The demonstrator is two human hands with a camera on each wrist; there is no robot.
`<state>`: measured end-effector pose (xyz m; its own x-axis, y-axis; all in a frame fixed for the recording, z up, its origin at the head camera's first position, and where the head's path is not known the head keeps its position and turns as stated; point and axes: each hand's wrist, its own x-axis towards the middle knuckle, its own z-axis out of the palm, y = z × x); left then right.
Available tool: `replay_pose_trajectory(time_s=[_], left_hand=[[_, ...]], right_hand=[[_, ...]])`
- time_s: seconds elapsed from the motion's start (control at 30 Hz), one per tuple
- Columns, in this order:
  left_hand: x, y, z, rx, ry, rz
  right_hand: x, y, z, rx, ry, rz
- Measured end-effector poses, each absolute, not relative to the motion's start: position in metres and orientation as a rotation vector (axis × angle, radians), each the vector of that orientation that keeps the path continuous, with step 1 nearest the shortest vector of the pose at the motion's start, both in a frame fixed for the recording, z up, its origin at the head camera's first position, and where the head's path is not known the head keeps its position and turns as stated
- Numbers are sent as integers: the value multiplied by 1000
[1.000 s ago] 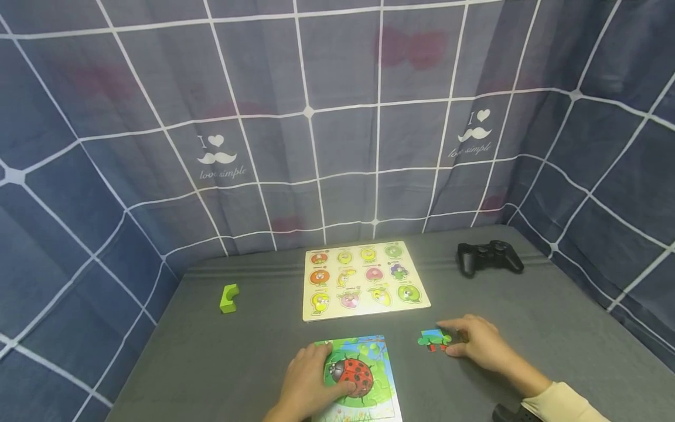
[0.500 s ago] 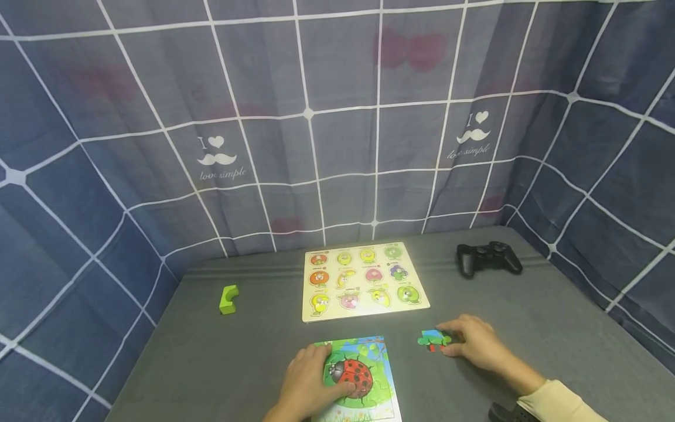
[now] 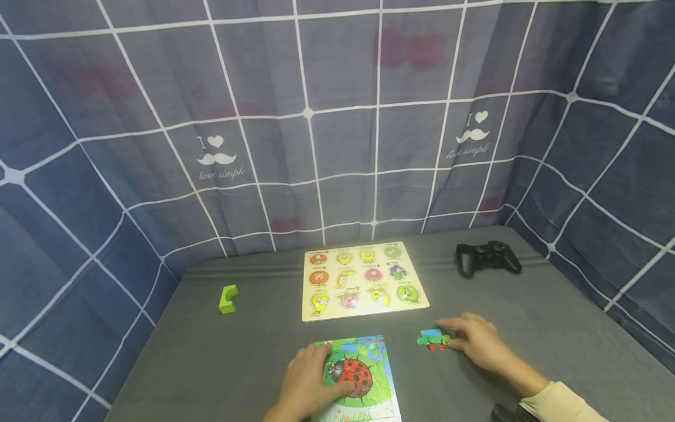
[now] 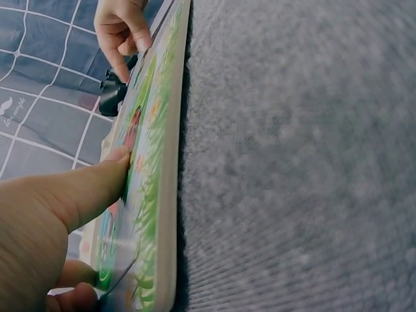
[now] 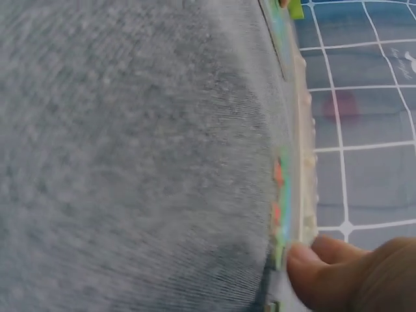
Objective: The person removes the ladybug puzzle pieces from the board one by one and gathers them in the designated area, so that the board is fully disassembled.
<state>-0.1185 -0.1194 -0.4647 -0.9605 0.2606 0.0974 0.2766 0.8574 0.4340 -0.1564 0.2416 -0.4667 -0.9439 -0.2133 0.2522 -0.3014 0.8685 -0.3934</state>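
A ladybug jigsaw puzzle [image 3: 377,390] in a flat board lies at the front of the grey table. My left hand [image 3: 303,381] rests on its left side, the thumb laid on the ladybug picture. In the left wrist view, the thumb [image 4: 97,182] presses the puzzle's surface. To the right of the board lies a small blue, green and red jigsaw piece [image 3: 431,339], low against the cloth. My right hand [image 3: 477,346] pinches its right end, index finger at the top corner and thumb on the near side. The piece [image 5: 281,201] shows edge-on in the right wrist view.
A wooden fruit puzzle board [image 3: 364,281] lies behind the ladybug puzzle. A black game controller [image 3: 487,258] stands at the back right, and a green arch-shaped block [image 3: 228,299] at the left. Checked cloth walls [image 3: 337,146] rise around the table.
My right thumb has shifted slightly at the edge of the jigsaw piece, first left, then back and up. The left hand and the ladybug puzzle have stayed in place.
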Motion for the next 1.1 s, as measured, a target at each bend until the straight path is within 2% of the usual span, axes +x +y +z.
replay_pose_trajectory(time_s=[0.33,0.47,0.57,0.83,0.97,1.1], left_hand=[[-127,-121,-461,-488,-3001,-733],[-123,-121,-461,-469,-3023,-760],[-121,-123,-461,-453,-3026,-745],[-115,-122,-461,-421,-3013,-783],[-116,-122,-460,-446,-2985,-793],[-118,-125,-460,-506,-2981,-862]], right_hand=[[-154,260,-451,113,-2798,832],[-150,252,-455,93,-2821,884],[-149,230,-459,194,-2827,966],[-146,137,-455,786,-2837,1061],[-150,91,-450,907,-2838,1013],[-150,63,-453,900,-2856,904]])
